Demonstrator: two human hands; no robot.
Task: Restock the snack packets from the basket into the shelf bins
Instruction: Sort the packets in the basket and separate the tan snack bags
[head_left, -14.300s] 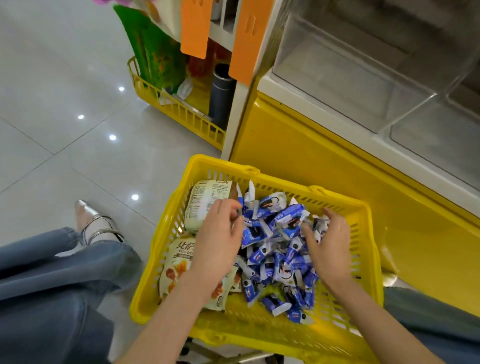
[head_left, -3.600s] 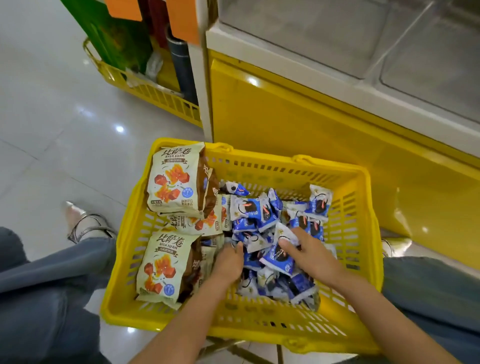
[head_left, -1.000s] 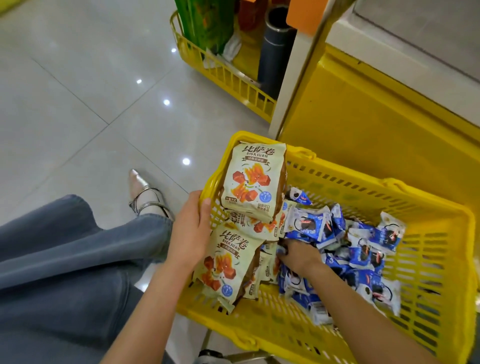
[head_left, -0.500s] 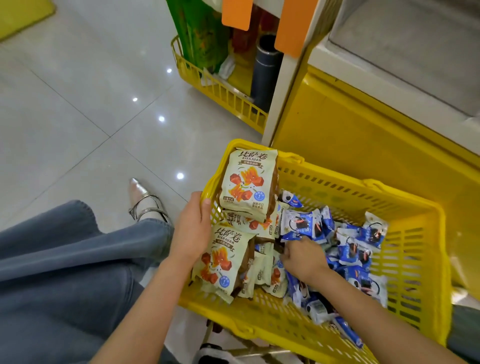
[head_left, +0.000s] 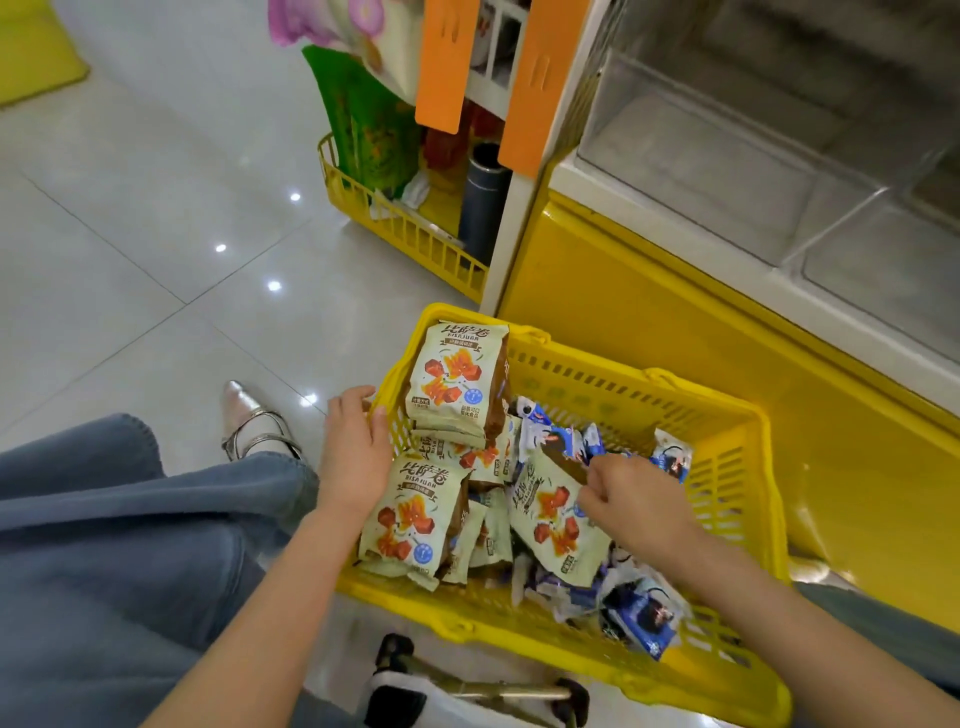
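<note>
Right hand (head_left: 634, 506) now grips packet (head_left: 550, 525); left hand (head_left: 356, 447), basket (head_left: 587, 364); glossy tiles (head_left: 156, 249).

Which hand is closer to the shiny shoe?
Left. The left hand holds the basket rim beside the shoe; the right hand grips a packet farther off, inside the basket.

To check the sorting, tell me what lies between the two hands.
Head view: cream snack packets stand between the left hand, gripping the basket rim, and the right hand, pinching another packet.

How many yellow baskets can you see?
2. The snack basket is nearest, lower middle; the second basket stands on the floor beyond it, beside the shelf.
</note>
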